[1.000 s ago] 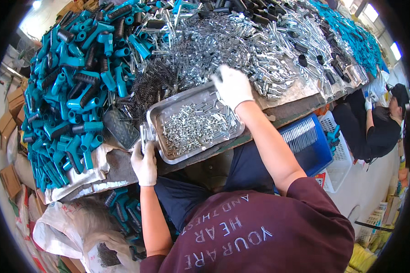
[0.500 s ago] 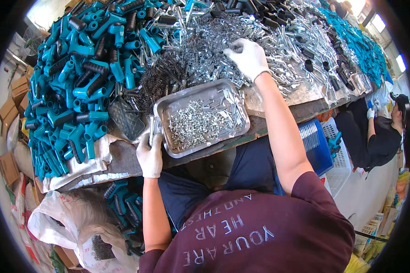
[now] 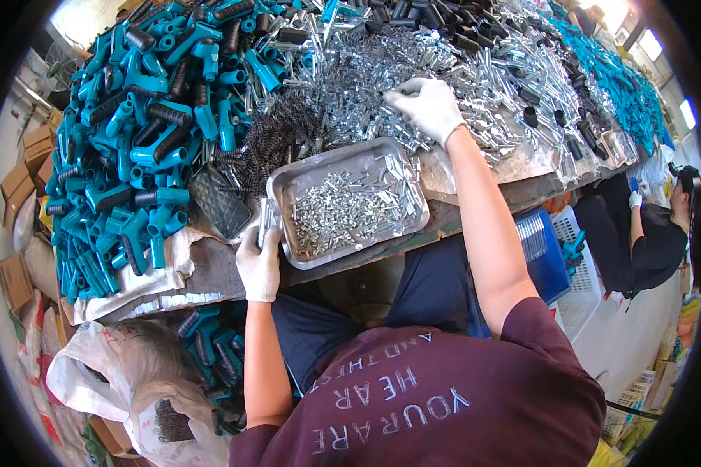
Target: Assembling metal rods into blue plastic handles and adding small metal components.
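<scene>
My left hand (image 3: 258, 266), in a white glove, is closed around thin silvery metal tubes (image 3: 265, 215) that stick up from its fingers. It is at the left edge of a grey metal tray (image 3: 279, 187). The tray holds a heap of short silvery pins (image 3: 331, 206), with longer metal tubes (image 3: 399, 187) toward its right end. My right hand (image 3: 432, 109), also gloved, is over a broad pile of small shiny metal pieces (image 3: 366, 93) beyond the tray. Its fingers are pinched together; what they hold, if anything, cannot be made out.
Teal handles with black grips (image 3: 144, 140) are heaped at the left. Dark coil springs (image 3: 276, 128) lie behind the tray, near a black flat dish (image 3: 220, 204). Black sleeves (image 3: 459, 35) are at the back. A blue bin (image 3: 541, 253) and a co-worker (image 3: 646, 233) are at right.
My right hand has come slightly nearer over the metal pile, its fingers still pinched. My left hand keeps the tubes by the tray, almost unmoved.
</scene>
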`<move>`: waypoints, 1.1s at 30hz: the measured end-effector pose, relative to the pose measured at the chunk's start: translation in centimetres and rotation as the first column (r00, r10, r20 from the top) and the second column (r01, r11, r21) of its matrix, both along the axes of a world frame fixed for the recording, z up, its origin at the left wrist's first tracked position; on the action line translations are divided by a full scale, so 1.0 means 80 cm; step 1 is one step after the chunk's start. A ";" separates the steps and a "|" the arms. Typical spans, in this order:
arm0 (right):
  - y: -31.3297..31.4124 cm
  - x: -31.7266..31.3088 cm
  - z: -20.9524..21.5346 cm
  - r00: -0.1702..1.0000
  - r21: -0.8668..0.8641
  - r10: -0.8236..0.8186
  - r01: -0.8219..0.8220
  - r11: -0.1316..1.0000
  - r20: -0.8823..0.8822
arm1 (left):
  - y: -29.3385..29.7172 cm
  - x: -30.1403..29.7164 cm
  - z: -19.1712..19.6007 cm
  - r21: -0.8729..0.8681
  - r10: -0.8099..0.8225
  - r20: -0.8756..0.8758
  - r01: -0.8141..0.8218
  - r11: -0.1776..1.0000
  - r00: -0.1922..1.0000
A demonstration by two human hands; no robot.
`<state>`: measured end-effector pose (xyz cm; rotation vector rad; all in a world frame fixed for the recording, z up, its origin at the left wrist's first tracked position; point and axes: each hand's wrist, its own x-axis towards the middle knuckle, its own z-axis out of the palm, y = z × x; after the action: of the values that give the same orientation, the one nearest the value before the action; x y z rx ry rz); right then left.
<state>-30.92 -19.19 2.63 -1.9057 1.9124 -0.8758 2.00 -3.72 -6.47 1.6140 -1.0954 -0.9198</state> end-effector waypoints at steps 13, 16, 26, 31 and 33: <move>0.015 0.023 -0.002 0.905 0.103 0.061 -0.115 0.988 0.421 | -0.003 0.000 -0.002 -0.001 0.028 0.003 -0.028 1.000 1.000; 0.029 0.036 -0.006 0.913 0.010 0.122 -0.137 0.991 0.390 | -0.013 -0.007 0.006 -0.042 0.063 0.021 -0.062 0.997 0.998; 0.125 0.075 -0.001 0.450 0.286 -0.018 -0.536 0.794 0.893 | -0.049 -0.087 0.109 -0.135 -0.461 -0.326 0.442 0.887 0.825; 0.169 0.074 -0.022 0.683 -0.129 0.281 -0.266 0.955 0.674 | -0.037 -0.087 0.097 -0.130 -0.391 -0.717 0.440 0.888 0.577; 0.172 0.061 -0.052 0.936 -0.613 0.332 -0.192 0.767 0.121 | -0.034 -0.088 0.100 -0.084 -0.322 -0.804 0.442 0.893 0.500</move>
<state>-26.04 -5.42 -1.55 -2.2080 1.2673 -1.6583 -5.04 -6.41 1.52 0.8120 -0.7194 -1.8395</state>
